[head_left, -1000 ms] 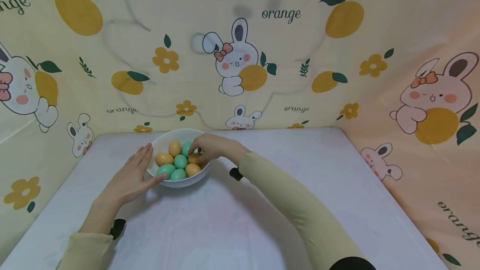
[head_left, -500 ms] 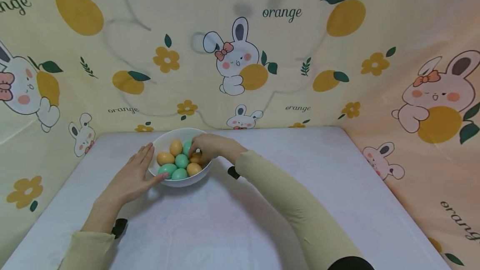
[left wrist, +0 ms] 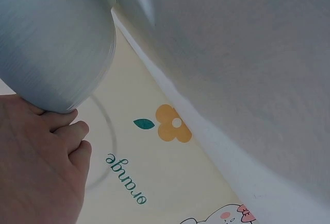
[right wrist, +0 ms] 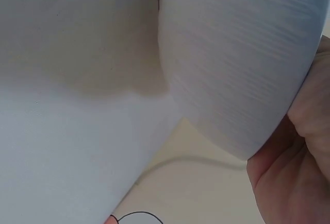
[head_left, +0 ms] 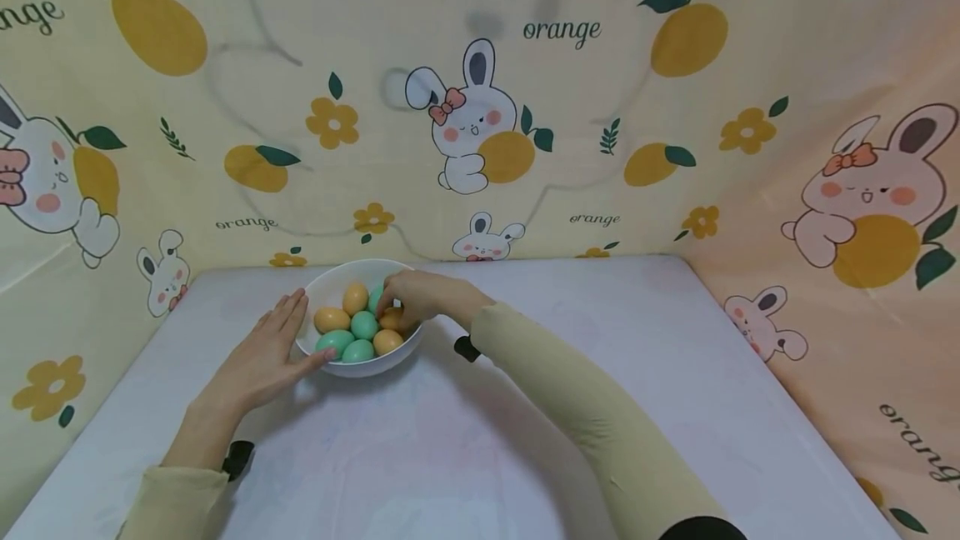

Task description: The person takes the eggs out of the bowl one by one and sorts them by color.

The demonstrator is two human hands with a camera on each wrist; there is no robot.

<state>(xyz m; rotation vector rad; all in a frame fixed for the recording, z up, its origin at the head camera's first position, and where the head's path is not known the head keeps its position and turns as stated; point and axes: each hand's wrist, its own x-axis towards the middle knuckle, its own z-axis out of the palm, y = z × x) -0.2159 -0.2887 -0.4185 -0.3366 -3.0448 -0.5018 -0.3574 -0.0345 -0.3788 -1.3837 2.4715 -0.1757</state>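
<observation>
A white bowl (head_left: 321, 297) with several green and orange eggs stands at the table's far side, left of centre. The left hand (head_left: 255, 361) lies along the bowl's left rim with its fingers extended, the thumb reaching to the near rim beside a green egg (head_left: 334, 343). In the left wrist view those fingertips are at the edge of the bowl's outside (left wrist: 56, 33). Reaching over the right rim, the right hand (head_left: 423, 294) pinches an orange egg (head_left: 392, 319), which its fingers partly cover. The right wrist view shows the bowl's outer wall (right wrist: 237, 59), with that hand's fingertips hidden behind it.
The white-covered table (head_left: 465, 440) ends just behind the bowl. A cream backdrop (head_left: 577, 107) printed with rabbits and oranges rises behind it and along both sides. Each wrist carries a small black device, and the right sleeve (head_left: 577, 398) crosses the table.
Both hands keep nearly the same place; the right wrist has shifted slightly left. The back orange egg sits a little further right. The view has moved very slightly.
</observation>
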